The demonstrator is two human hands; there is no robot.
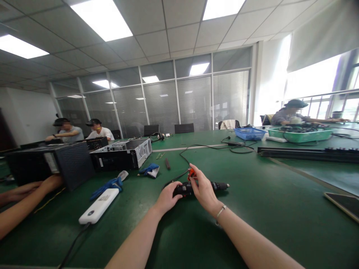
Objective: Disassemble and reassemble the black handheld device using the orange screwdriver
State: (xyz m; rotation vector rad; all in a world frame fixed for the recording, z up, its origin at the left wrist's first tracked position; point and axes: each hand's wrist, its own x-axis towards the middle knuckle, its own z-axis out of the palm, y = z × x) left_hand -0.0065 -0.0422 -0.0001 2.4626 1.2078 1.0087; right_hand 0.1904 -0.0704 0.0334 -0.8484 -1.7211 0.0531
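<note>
A black electric screwdriver (217, 186) lies across the green table in front of me, its metal tip pointing right. My left hand (167, 197) is closed around its cord end, thumb along the near side. My right hand (204, 189) reaches over the middle of the tool, pinching a small orange piece (192, 174) between thumb and fingers. What exactly this piece is, I cannot make out. A black cord (176, 177) runs from the screwdriver's left end. My right palm hides part of the tool's body.
Left of me are a white power strip (99, 206), blue gloves (108, 186), an open computer case (123, 154) and a black case (75, 164) with a co-worker's hands (42, 188). Blue basket (249, 133), green basket (301, 135), black rails (305, 154) and a phone (344, 203) lie right.
</note>
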